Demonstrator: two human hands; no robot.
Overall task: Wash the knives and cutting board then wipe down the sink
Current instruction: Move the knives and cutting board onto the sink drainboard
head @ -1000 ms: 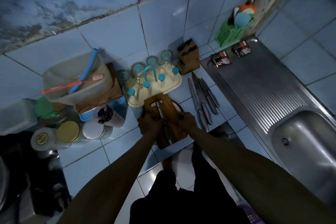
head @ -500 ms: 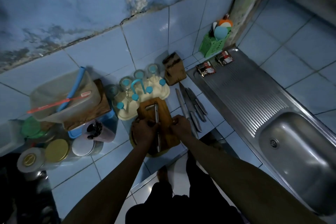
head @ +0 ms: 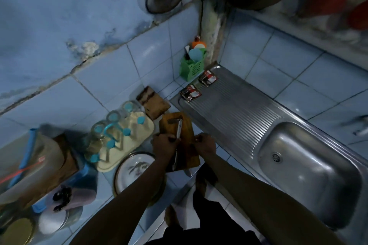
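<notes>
While the cream glass rack (head: 127, 137) is sitting at left, both hands are gripping the wooden cutting board (head: 180, 143): left hand (head: 162, 145) pinning a knife (head: 177, 141) on top, right hand (head: 205, 145) clasping its edge, beside the steel sink (head: 310, 167).

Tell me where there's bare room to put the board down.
Free: the ribbed drainboard between the two packets and the sink basin, and the basin itself. Crowded: counter left of the cutting board, with glass rack, plate, containers.
</notes>
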